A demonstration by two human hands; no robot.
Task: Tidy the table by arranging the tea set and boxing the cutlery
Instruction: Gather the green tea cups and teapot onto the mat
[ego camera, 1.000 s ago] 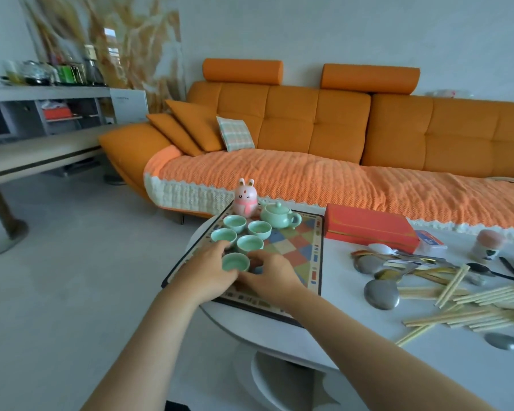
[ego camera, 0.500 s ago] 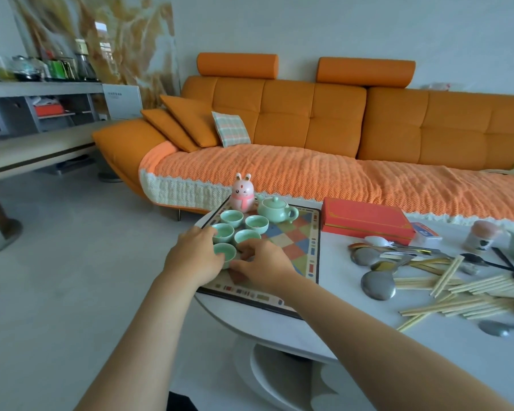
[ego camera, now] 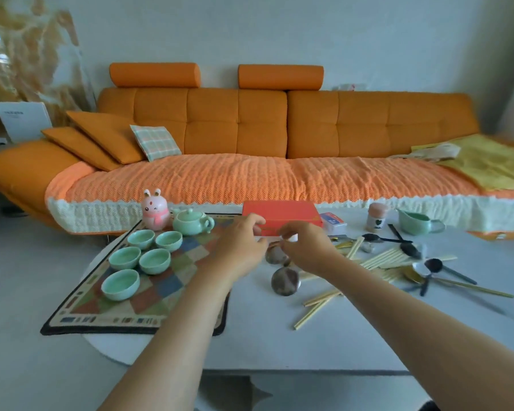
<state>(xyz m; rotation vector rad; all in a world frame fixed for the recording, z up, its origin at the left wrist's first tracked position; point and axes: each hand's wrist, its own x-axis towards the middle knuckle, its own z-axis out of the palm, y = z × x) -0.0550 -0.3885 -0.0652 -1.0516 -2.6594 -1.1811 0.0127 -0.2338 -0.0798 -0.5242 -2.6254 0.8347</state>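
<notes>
Two bare forearms reach from the near edge over a white table [ego camera: 250,345]. On the near left, five small green tea cups [ego camera: 154,261] sit grouped on a patchwork mat [ego camera: 149,304], with a matching teapot [ego camera: 190,222] and a pink rabbit figure [ego camera: 155,209] at its far edge. To the right, pale chopsticks [ego camera: 321,304] and dark spoons [ego camera: 285,280] lie scattered.

Farther on, the left hand [ego camera: 244,241] hovers loosely curled, holding nothing I can make out. The right hand [ego camera: 306,244] pinches something small and pale; what it is I cannot tell. Just beyond both lies the closed red box [ego camera: 282,216].

The cups look glazed, slick and breakable, best lifted by the rim and wall. Chopsticks are light and stiff, easiest gathered in a bundle at mid-length. Spoons should lift by the handle.
</notes>
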